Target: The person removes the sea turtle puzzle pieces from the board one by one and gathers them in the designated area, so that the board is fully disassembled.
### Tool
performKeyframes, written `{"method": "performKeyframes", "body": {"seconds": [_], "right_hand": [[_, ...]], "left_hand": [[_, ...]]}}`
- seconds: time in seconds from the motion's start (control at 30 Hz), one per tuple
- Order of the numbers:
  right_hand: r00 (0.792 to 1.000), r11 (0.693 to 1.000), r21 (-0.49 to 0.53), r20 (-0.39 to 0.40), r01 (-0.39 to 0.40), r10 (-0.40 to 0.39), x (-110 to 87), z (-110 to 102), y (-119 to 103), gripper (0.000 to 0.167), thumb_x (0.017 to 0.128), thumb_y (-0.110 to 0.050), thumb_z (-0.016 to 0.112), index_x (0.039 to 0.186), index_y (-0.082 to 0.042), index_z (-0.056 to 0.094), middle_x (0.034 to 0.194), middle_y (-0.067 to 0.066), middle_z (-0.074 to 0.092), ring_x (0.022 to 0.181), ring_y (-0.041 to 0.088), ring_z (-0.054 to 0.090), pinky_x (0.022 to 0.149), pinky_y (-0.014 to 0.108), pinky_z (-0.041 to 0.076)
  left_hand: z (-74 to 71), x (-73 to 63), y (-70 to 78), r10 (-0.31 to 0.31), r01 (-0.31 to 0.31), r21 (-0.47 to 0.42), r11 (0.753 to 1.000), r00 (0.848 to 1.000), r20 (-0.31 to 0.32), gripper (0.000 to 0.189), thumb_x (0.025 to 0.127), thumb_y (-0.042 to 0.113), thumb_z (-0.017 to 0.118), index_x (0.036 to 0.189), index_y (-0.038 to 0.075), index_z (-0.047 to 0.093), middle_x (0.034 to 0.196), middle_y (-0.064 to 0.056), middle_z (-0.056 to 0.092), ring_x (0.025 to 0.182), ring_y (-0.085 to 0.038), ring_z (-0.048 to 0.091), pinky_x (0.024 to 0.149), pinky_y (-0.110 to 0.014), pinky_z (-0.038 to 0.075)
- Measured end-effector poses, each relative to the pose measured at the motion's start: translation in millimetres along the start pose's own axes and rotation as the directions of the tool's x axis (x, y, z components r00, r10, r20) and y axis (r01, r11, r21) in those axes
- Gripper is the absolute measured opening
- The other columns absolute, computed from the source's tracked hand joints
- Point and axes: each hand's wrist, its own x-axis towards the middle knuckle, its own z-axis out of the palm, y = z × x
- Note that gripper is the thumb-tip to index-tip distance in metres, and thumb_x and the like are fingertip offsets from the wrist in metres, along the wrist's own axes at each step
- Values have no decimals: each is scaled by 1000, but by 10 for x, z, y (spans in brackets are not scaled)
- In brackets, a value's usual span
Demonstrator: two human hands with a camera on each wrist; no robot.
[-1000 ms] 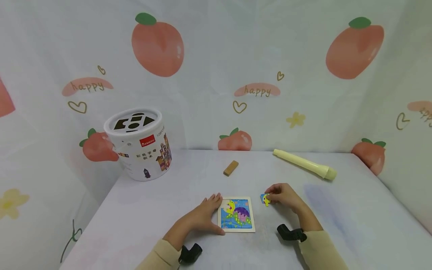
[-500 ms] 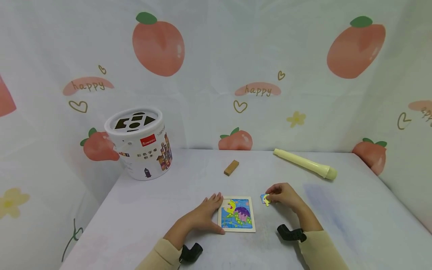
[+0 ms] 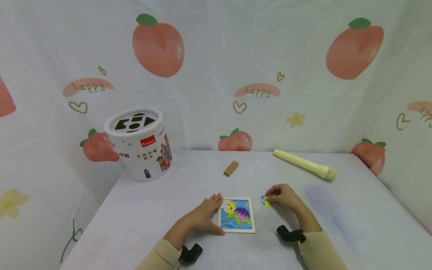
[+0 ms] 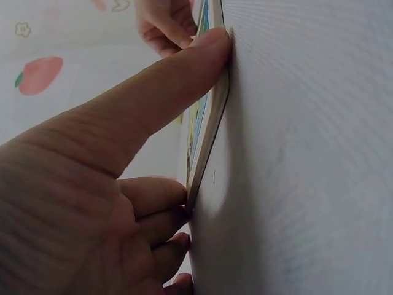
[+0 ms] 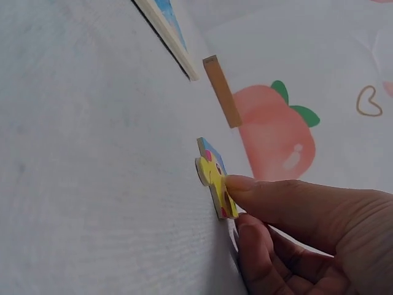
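Observation:
A square wooden jigsaw puzzle with a pale frame lies on the table, its picture showing a yellow and purple creature on blue. My left hand spreads along its left side, thumb at the near corner and fingers at the far one. In the left wrist view the thumb presses on the frame's edge. To the right of the puzzle, my right hand pinches a puzzle piece in yellow and blue. The thumb is on its face, and the piece is tilted close over the table.
A brown wooden block lies behind the puzzle. Farther right is a pale yellow microphone-shaped stick. At the back left stands a white bucket with shaped holes in its lid. A printed curtain hangs behind the table.
The puzzle piece has turned slightly in my right hand's pinch, with the hand itself staying in nearly the same place. My left hand and the puzzle have not moved.

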Motion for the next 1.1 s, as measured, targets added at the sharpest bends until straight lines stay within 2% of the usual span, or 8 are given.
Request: {"method": "performKeyframes", "body": {"seconds": [0.3,0.4,0.57,0.73,0.9,1.1], "right_hand": [[1000,999,-30,0,-12,12,-9,-16,-25,21,79,-7,70,95,5,67,82,7,64,69,13,53,60,24,48],[999,999,-41,-15,-33,32,-6,-9,-76,22,80,-10,71,96,3,68,84,8,65,69,14,54,61,25,48],[1000,998,-58,-8,-25,25,10,38,-206,22,80,-13,71,97,2,69,87,9,66,74,15,55,64,25,48],[999,999,-54,32,1,0,49,150,-338,22,81,-13,71,98,1,69,90,7,67,78,15,56,68,26,51],[996,998,-48,82,51,-47,104,323,-439,22,81,-13,72,98,0,69,89,5,67,79,14,56,68,25,49],[977,988,-58,165,145,-133,186,510,-525,19,80,-12,72,96,-1,71,89,5,69,77,12,57,68,25,51]], "left_hand": [[27,11,0,-1,0,-23,1000,999,-52,88,77,40,73,144,1,32,154,-11,23,144,-27,16,117,-48,15],[25,10,8,-4,2,-30,1000,998,-60,85,78,38,73,143,0,33,154,-11,24,144,-28,17,116,-49,15],[9,-1,24,-12,8,-51,999,997,-70,78,81,35,70,142,0,34,153,-11,27,144,-29,19,116,-50,16],[-3,-9,39,-24,17,-74,997,996,-89,74,83,33,69,141,1,37,152,-12,29,143,-29,21,116,-50,17],[22,1,49,-64,56,-84,995,993,-96,74,82,35,70,141,4,38,152,-9,30,143,-29,21,115,-52,19],[26,9,50,-78,70,-88,994,993,-93,75,82,37,70,141,5,39,152,-9,31,143,-30,22,113,-55,21]]}}
